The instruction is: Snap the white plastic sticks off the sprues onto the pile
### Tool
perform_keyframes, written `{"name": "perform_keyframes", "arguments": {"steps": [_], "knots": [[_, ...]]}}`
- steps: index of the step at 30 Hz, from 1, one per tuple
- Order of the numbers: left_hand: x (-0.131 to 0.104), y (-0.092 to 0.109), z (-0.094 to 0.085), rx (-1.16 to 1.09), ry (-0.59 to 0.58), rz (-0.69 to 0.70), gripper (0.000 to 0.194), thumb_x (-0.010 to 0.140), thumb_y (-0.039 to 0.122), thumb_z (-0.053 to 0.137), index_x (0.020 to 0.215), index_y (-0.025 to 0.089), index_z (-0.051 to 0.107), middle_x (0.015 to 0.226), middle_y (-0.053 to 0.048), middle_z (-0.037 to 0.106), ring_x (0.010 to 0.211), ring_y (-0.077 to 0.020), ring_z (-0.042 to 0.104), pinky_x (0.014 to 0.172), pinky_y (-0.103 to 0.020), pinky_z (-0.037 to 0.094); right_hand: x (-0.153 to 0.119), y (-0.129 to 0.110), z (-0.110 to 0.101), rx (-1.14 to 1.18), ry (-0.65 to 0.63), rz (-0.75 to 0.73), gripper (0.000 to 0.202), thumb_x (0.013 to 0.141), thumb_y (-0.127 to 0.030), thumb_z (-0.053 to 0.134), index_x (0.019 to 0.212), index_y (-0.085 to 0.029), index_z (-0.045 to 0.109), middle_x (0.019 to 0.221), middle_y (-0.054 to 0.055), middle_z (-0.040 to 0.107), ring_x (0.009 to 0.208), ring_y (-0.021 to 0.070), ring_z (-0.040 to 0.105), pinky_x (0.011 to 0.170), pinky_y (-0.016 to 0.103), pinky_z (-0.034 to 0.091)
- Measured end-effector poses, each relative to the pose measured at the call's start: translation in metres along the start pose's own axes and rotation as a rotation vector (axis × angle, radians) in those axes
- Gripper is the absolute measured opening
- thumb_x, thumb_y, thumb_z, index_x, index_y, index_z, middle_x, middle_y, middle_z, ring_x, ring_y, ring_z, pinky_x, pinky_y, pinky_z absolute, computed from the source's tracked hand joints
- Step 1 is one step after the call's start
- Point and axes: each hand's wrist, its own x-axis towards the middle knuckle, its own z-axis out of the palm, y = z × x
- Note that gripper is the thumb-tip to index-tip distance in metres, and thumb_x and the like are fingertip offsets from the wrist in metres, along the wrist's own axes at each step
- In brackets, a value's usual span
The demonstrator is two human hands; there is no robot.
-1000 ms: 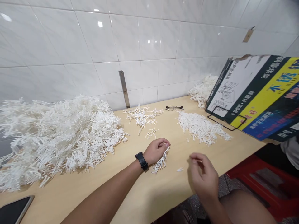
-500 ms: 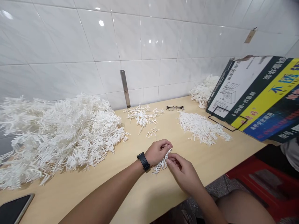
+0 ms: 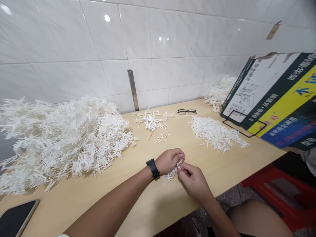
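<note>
My left hand, with a black watch on its wrist, is closed on a white branched plastic piece. Many thin prongs of that piece hang down below the palm. My right hand pinches at the upper part of the same piece, its thumb and index fingertip together close to the left fingertips. Exactly what lies between the right fingertips is partly hidden. Beyond the hands lie a few loose white branched bits. To their right spreads a flat heap of small white pieces.
A big pile of white branched pieces covers the table's left side. A smaller cluster, eyeglasses and another white heap lie at the back. A printed carton leans at right. A phone lies front left.
My right fingers have closed in on the upper part of the white piece, nearer the left fingertips. The camera view has shifted slightly.
</note>
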Motion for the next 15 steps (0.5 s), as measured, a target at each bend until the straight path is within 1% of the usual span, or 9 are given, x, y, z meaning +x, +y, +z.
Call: {"name": "perform_keyframes", "arguments": {"steps": [3, 5, 7, 9, 10, 12, 13, 14, 15], "knots": [[0.005, -0.005, -0.003, -0.179, 0.086, -0.036, 0.025, 0.090, 0.032, 0.042, 0.080, 0.015, 0.057, 0.070, -0.001, 0.053, 0.062, -0.0101, 0.046, 0.060, -0.022, 0.038, -0.005, 0.000, 0.001, 0.065, -0.053, 0.015, 0.028, 0.079, -0.028, 0.047, 0.058, -0.021, 0.029, 0.056, -0.005, 0.025, 0.054, 0.0095, 0.028, 0.049, 0.022, 0.024], [0.009, -0.010, -0.007, -0.321, 0.158, -0.068, 0.028, 0.089, 0.039, 0.044, 0.079, 0.014, 0.054, 0.065, 0.002, 0.046, 0.055, -0.0084, 0.043, 0.055, -0.021, 0.036, -0.010, 0.001, 0.001, 0.101, -0.066, 0.009, 0.028, 0.082, -0.029, 0.045, 0.058, -0.020, 0.033, 0.055, -0.004, 0.030, 0.054, 0.0101, 0.032, 0.050, 0.022, 0.028], [0.011, -0.013, -0.009, -0.395, 0.183, -0.084, 0.032, 0.088, 0.045, 0.047, 0.080, 0.015, 0.052, 0.063, 0.004, 0.041, 0.052, -0.0073, 0.041, 0.051, -0.021, 0.033, -0.012, 0.002, -0.002, 0.114, 0.004, -0.001, 0.031, 0.086, -0.033, 0.046, 0.059, -0.020, 0.038, 0.055, -0.003, 0.036, 0.054, 0.0106, 0.035, 0.050, 0.023, 0.031], [0.012, -0.014, -0.010, -0.400, 0.178, -0.087, 0.035, 0.087, 0.049, 0.048, 0.081, 0.015, 0.052, 0.063, 0.004, 0.040, 0.051, -0.0069, 0.040, 0.050, -0.020, 0.032, -0.009, 0.005, -0.010, 0.062, 0.099, 0.011, 0.032, 0.088, -0.039, 0.047, 0.063, -0.019, 0.046, 0.056, -0.003, 0.040, 0.053, 0.0109, 0.037, 0.050, 0.023, 0.032], [0.011, -0.014, -0.010, -0.383, 0.174, -0.086, 0.036, 0.087, 0.050, 0.049, 0.081, 0.015, 0.053, 0.064, 0.004, 0.041, 0.052, -0.0069, 0.040, 0.050, -0.020, 0.032, -0.007, 0.007, -0.014, 0.009, 0.157, 0.026, 0.030, 0.088, -0.041, 0.048, 0.070, -0.018, 0.052, 0.058, -0.002, 0.044, 0.054, 0.0113, 0.039, 0.050, 0.023, 0.034], [0.010, -0.013, -0.010, -0.350, 0.176, -0.081, 0.036, 0.087, 0.049, 0.048, 0.081, 0.014, 0.054, 0.065, 0.003, 0.042, 0.053, -0.0069, 0.039, 0.051, -0.020, 0.031, -0.002, 0.011, -0.024, -0.122, 0.306, 0.036, 0.030, 0.087, -0.044, 0.051, 0.098, -0.017, 0.061, 0.074, 0.002, 0.056, 0.061, 0.0139, 0.047, 0.055, 0.024, 0.040], [0.010, -0.012, -0.010, -0.338, 0.179, -0.077, 0.035, 0.088, 0.048, 0.048, 0.082, 0.014, 0.055, 0.065, 0.003, 0.042, 0.054, -0.0070, 0.039, 0.051, -0.020, 0.031, 0.000, 0.013, -0.028, -0.179, 0.397, 0.026, 0.039, 0.086, -0.044, 0.053, 0.115, -0.018, 0.058, 0.089, 0.006, 0.061, 0.069, 0.0162, 0.052, 0.060, 0.026, 0.043], [0.010, -0.012, -0.010, -0.329, 0.181, -0.073, 0.034, 0.088, 0.047, 0.047, 0.082, 0.014, 0.055, 0.065, 0.003, 0.042, 0.054, -0.0071, 0.038, 0.052, -0.020, 0.031, 0.001, 0.014, -0.032, -0.219, 0.487, 0.011, 0.048, 0.086, -0.043, 0.054, 0.127, -0.019, 0.053, 0.103, 0.009, 0.061, 0.078, 0.0188, 0.056, 0.066, 0.028, 0.046], [0.010, -0.011, -0.010, -0.321, 0.184, -0.071, 0.033, 0.089, 0.045, 0.046, 0.083, 0.014, 0.055, 0.065, 0.003, 0.042, 0.055, -0.0073, 0.038, 0.052, -0.020, 0.031, 0.002, 0.013, -0.033, -0.242, 0.555, -0.005, 0.051, 0.086, -0.043, 0.054, 0.131, -0.019, 0.049, 0.113, 0.012, 0.059, 0.086, 0.0210, 0.057, 0.070, 0.030, 0.047]]}}
